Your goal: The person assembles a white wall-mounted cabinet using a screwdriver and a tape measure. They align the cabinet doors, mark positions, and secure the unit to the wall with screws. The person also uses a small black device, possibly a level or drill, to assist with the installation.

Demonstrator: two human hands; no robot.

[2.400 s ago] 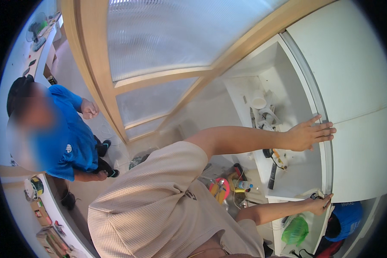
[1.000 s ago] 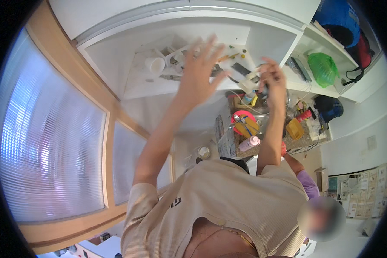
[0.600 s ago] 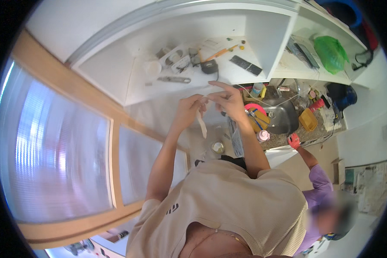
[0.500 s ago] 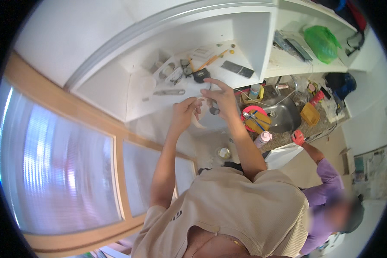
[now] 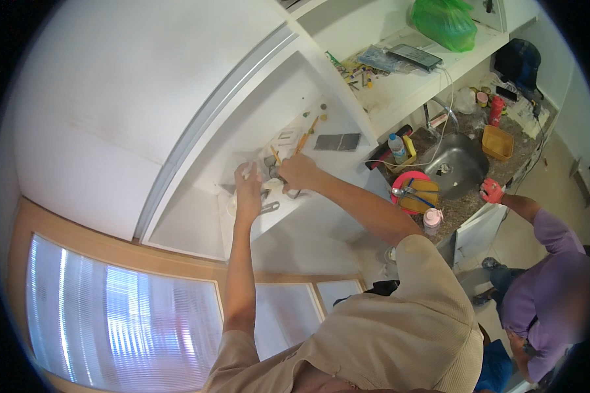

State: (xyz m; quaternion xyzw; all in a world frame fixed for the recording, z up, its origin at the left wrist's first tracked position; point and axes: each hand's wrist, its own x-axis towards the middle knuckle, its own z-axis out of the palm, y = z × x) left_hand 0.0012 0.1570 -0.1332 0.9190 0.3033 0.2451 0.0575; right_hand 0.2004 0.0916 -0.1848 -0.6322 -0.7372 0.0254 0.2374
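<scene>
Both of my hands reach onto the white shelf (image 5: 242,229) among small items. My left hand (image 5: 248,190) is at the shelf's left side, its fingers bent close together around something whitish that I cannot make out. My right hand (image 5: 299,173) is closed over the clutter just to the right, with its fingertips hidden. Pale, rounded bits show beneath it, too covered to name. An orange pencil-like stick (image 5: 305,136) lies beyond my right hand. A grey flat tool (image 5: 269,207) lies nearer me, and a dark grey rectangular sheet (image 5: 337,142) rests farther right.
Right of the shelf, a counter holds a steel sink (image 5: 462,167), a pink basin (image 5: 403,203) with utensils and a pink-capped bottle (image 5: 432,219). A green plastic bag (image 5: 444,25) sits on the upper shelf. At right stands a person in purple (image 5: 547,281), wearing a red glove (image 5: 491,190).
My hands have moved from in front of the shelf onto its clutter. The pale strip hanging from my left hand no longer shows. The view has shifted, and the other person's head is turned differently.
</scene>
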